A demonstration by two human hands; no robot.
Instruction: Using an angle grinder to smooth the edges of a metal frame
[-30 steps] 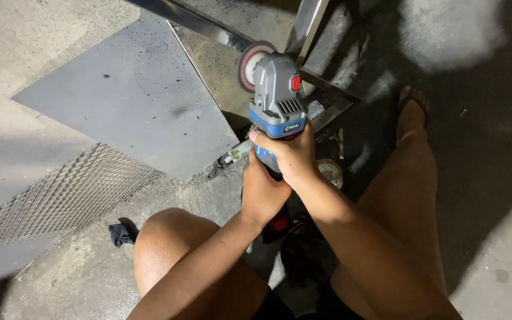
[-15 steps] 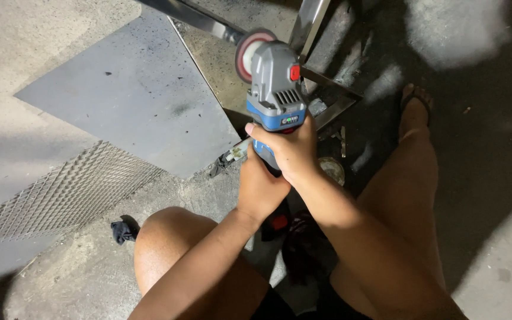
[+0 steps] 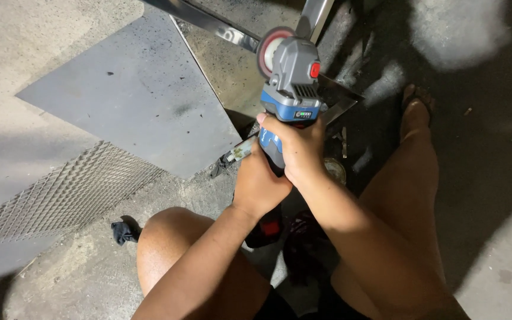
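Both hands grip a cordless angle grinder (image 3: 290, 89) with a grey plastic head, blue body and red button: the right hand (image 3: 300, 148) wraps its fingers tight around the handle, the left hand (image 3: 260, 184) clasps from below. Its round flap disc (image 3: 269, 47) sits against a shiny steel bar (image 3: 208, 22), cut off at the top edge. Beside lie a smooth grey steel sheet (image 3: 131, 95) and expanded metal mesh (image 3: 60, 192) on rough concrete. The battery end is hidden behind the hands.

Angle grinder (image 3: 291, 89), grey and blue, red button on top: gripped by right hand (image 3: 297, 148) and left hand (image 3: 259, 184), disc (image 3: 268, 50) held at a metal bar (image 3: 208, 22). Grey steel sheet (image 3: 131, 95) and expanded mesh (image 3: 60, 189) laid flat on the concrete floor (image 3: 31, 35).
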